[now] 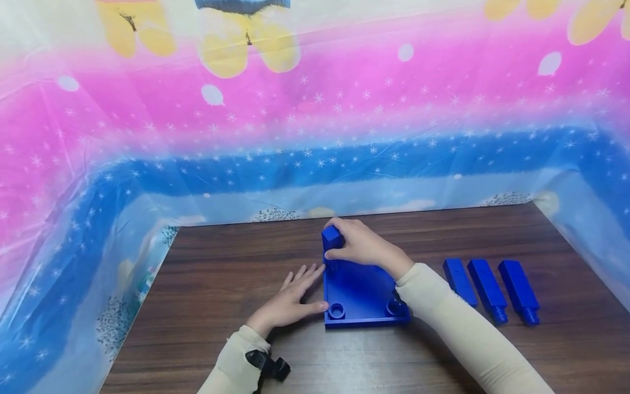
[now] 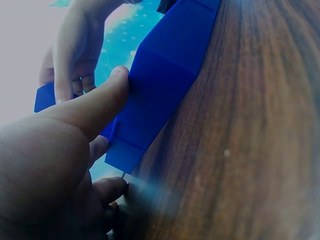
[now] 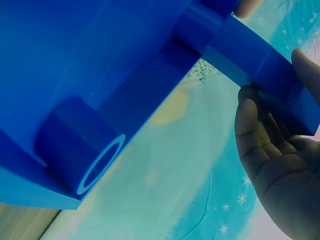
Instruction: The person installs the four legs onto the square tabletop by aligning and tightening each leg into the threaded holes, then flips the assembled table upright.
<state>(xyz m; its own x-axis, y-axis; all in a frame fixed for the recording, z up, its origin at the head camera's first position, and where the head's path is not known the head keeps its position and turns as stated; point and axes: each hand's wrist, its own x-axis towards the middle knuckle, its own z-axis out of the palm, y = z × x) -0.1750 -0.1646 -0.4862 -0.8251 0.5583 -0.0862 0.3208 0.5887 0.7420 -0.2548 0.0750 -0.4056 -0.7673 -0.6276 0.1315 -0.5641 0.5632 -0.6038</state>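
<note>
A square blue panel (image 1: 361, 290) with a raised rim and round corner sockets lies on the table, sockets facing up. My right hand (image 1: 366, 243) grips a square blue leg (image 1: 331, 236) between thumb and fingers, upright over the panel's far left corner. In the right wrist view the lower end of the leg (image 3: 265, 65) meets the round socket there. A hollow socket (image 3: 102, 160) shows at another corner. My left hand (image 1: 290, 303), fingers spread and fairly straight, touches the panel's left side. The left wrist view shows its thumb (image 2: 112, 90) against the panel's outer edge.
To the right, three more blue legs lie in a row: one (image 1: 460, 282) nearest my right sleeve, one (image 1: 486, 287) in the middle and one (image 1: 518, 287) outermost. Threaded ends show on the latter two. A patterned cloth (image 1: 344, 137) hangs around the brown wooden table (image 1: 221, 268).
</note>
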